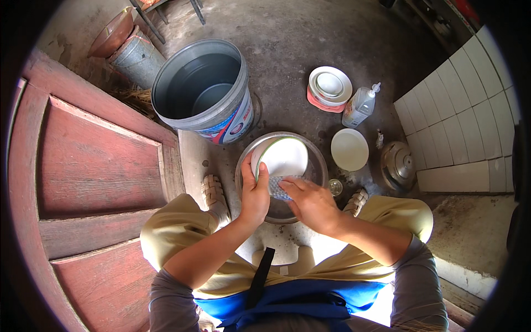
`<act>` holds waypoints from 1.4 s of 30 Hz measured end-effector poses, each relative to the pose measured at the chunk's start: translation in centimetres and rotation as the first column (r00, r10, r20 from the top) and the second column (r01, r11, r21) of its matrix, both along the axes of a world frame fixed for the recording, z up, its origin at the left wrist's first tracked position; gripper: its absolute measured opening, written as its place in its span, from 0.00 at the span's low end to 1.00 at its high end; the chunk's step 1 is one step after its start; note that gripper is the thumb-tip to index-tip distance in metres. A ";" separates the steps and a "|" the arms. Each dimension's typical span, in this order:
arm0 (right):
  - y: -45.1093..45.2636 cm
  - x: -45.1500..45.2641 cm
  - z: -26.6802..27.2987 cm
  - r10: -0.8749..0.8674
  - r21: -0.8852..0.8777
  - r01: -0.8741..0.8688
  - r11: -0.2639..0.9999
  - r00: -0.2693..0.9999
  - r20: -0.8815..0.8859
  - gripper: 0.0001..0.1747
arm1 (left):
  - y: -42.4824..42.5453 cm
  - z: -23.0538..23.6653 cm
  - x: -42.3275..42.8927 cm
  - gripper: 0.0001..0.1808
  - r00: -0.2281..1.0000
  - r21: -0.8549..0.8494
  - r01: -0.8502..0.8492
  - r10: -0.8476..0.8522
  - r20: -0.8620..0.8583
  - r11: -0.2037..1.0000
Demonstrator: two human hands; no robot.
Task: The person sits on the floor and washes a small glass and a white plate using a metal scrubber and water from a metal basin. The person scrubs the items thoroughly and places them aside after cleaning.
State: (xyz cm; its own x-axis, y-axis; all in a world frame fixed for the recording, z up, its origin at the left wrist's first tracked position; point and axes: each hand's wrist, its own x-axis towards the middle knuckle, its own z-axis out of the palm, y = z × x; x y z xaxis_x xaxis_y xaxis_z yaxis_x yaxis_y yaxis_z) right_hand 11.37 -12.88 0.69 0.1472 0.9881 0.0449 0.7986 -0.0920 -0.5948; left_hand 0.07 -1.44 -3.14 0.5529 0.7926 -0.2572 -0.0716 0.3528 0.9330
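Note:
My left hand [256,191] grips the left side of a white bowl [286,155] with a green rim, its thumb over the edge. The bowl is tilted, so its inside faces up and to the right. In my right hand [313,203] is a blue-and-white cloth [278,187], pressed against the bowl's near rim. Both hands are above a round metal basin [319,166] on the floor; the bowl hides much of its inside.
Beyond the basin stands a large plastic bucket [203,83]. To the right are stacked bowls [330,85], a pump bottle [359,108], a pale bowl [349,150], a small glass [335,187] and a metal pot lid [399,162]. A red wooden door [99,162] borders the left, a tiled wall [460,103] the right.

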 end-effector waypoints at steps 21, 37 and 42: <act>0.7 1.6 -2.2 -0.018 0.279 -0.149 0.949 0.857 0.515 0.22 | 2.5 3.0 0.3 0.22 0.974 0.194 0.149 -0.110 -0.201 0.970; 1.9 0.5 1.3 0.023 0.256 -0.014 0.967 0.999 -0.033 0.26 | -0.7 4.2 1.5 0.33 0.999 0.297 -0.027 0.016 0.041 0.954; 2.0 2.0 1.1 0.058 0.236 -0.091 0.968 0.988 0.141 0.21 | 1.7 4.4 1.4 0.32 0.999 0.315 0.038 -0.039 -0.002 0.948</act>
State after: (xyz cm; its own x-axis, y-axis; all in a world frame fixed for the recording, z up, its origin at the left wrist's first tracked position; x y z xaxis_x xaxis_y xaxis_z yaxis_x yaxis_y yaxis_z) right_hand 13.42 -10.92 1.80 0.0503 0.9536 0.2969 0.8704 0.1039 -0.4812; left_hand 1.48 0.29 1.30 0.5851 0.8109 0.0051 -0.0684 0.0432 0.9967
